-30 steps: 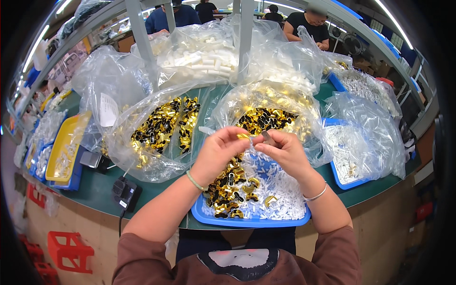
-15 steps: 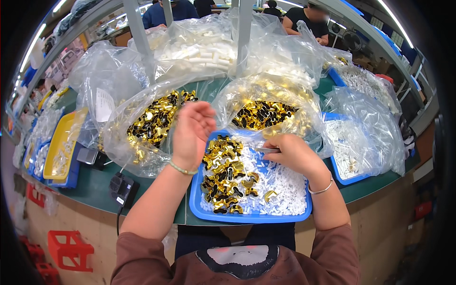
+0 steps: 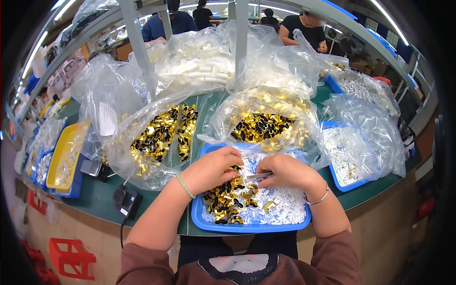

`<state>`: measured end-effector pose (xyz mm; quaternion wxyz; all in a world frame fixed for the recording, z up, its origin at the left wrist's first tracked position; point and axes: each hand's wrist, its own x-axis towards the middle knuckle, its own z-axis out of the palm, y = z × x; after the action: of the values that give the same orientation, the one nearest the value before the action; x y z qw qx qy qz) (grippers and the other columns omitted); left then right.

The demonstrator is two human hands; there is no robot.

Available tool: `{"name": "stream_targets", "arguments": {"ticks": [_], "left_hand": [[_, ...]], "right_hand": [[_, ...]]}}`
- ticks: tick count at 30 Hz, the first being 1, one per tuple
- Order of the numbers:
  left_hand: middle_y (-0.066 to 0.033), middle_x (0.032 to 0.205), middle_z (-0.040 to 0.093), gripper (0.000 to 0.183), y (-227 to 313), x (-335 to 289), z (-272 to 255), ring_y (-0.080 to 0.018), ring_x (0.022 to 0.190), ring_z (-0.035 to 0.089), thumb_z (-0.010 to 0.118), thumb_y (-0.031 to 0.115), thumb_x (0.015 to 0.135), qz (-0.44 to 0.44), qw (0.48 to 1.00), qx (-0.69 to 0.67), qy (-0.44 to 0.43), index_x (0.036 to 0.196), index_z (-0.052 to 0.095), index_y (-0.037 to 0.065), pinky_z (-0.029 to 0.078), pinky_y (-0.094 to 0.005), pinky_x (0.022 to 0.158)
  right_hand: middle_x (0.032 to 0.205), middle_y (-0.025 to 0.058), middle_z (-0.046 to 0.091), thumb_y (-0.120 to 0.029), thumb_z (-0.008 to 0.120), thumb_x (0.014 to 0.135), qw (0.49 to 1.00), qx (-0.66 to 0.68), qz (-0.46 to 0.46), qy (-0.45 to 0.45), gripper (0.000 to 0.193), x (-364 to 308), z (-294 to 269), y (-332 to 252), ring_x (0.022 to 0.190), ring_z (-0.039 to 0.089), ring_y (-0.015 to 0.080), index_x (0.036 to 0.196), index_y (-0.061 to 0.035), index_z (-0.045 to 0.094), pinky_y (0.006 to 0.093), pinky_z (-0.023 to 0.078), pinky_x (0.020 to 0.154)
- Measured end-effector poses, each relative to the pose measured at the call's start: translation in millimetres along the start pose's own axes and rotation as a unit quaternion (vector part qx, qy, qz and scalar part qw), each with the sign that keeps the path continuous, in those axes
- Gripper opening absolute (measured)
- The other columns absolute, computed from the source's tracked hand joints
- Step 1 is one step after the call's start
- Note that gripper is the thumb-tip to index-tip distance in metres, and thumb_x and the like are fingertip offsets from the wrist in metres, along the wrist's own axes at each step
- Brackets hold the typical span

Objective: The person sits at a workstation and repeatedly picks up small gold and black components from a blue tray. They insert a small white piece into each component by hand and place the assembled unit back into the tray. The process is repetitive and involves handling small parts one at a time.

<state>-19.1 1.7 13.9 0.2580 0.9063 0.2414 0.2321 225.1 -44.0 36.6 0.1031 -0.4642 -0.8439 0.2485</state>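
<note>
Left hand (image 3: 213, 170): fingers among gold-and-black clips (image 3: 222, 199); grip unclear. Right hand (image 3: 290, 173): fingers clamped on metal tweezers (image 3: 259, 176), above white tubes (image 3: 285, 204). Clips, tubes: inside blue tray (image 3: 251, 228). Handling: separate clips singly, tweezers low. Clearance: near rim free; plastic bag (image 3: 309, 138) crowds far rim.

Shiny gold-and-black pieces (image 3: 222, 203) in a heap beside loose white bits (image 3: 286, 205), blue tray (image 3: 251, 228) beneath, grey tweezers (image 3: 258, 176) above
</note>
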Motion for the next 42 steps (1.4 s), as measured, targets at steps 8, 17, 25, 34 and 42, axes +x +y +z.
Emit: {"name": "stream_targets", "arguments": {"ticks": [8,17,25,34,42], "left_hand": [[-0.0118,0.093,0.061,0.02,-0.9,-4.5,-11.1,-0.0273,0.085,0.061,0.069,0.012,0.079,-0.025,0.997,0.047,-0.062,0.097,0.066,0.003,0.049,-0.0357,0.074],[-0.0117,0.086,0.063,0.015,0.0,-0.3,-4.8,-0.0278,0.082,0.063,0.067,0.01,0.081,-0.02,0.998,0.032,-0.045,0.094,0.067,0.002,0.05,-0.0349,0.075],[-0.0063,0.09,0.064,0.023,-6.1,3.8,-3.7,-0.0154,0.083,0.063,0.065,0.007,0.085,-0.058,0.992,-0.11,0.005,0.108,0.066,0.004,0.051,-0.0295,0.072],[-0.0018,0.103,0.065,0.026,-5.1,12.4,5.5,-0.0076,0.089,0.062,0.061,0.012,0.093,-0.214,0.829,-0.515,0.025,0.117,0.061,0.001,0.053,-0.0218,0.081],[-0.0073,0.109,0.063,0.027,-0.9,13.8,9.0,-0.0136,0.099,0.064,0.057,0.009,0.095,-0.197,0.775,-0.598,0.046,0.12,0.056,0.0,0.055,-0.0246,0.086]], "right_hand": [[0.082,0.0143,0.065,-0.017,0.077,0.073,0.999,0.031,0.006,-0.025,0.023,0.0,-2.4,-0.3,0.075,0.063,0.0283,0.087,-0.0013,0.067,0.0365,0.047,0.066],[0.08,0.0143,0.065,-0.013,0.075,0.074,0.999,-0.016,-0.034,-0.021,0.02,1.1,-0.1,5.1,0.073,0.062,0.0275,0.087,-0.0009,0.067,0.0363,0.047,0.065],[0.074,0.0138,0.066,-0.012,0.071,0.077,0.99,0.102,-0.027,0.089,0.017,2.3,-0.7,8.2,0.064,0.059,0.0247,0.089,0.0004,0.068,0.0331,0.046,0.061],[0.065,0.0032,0.053,-0.009,0.066,0.083,0.954,0.255,-0.003,0.16,0.01,6.0,-1.0,-6.1,0.062,0.046,0.0077,0.085,0.0012,0.064,0.025,0.039,0.056],[0.066,-0.0022,0.051,-0.008,0.065,0.084,0.96,0.22,0.0,0.173,0.008,4.6,-2.8,-4.8,0.061,0.043,0.0057,0.087,-0.0002,0.063,0.0233,0.036,0.054]]}}
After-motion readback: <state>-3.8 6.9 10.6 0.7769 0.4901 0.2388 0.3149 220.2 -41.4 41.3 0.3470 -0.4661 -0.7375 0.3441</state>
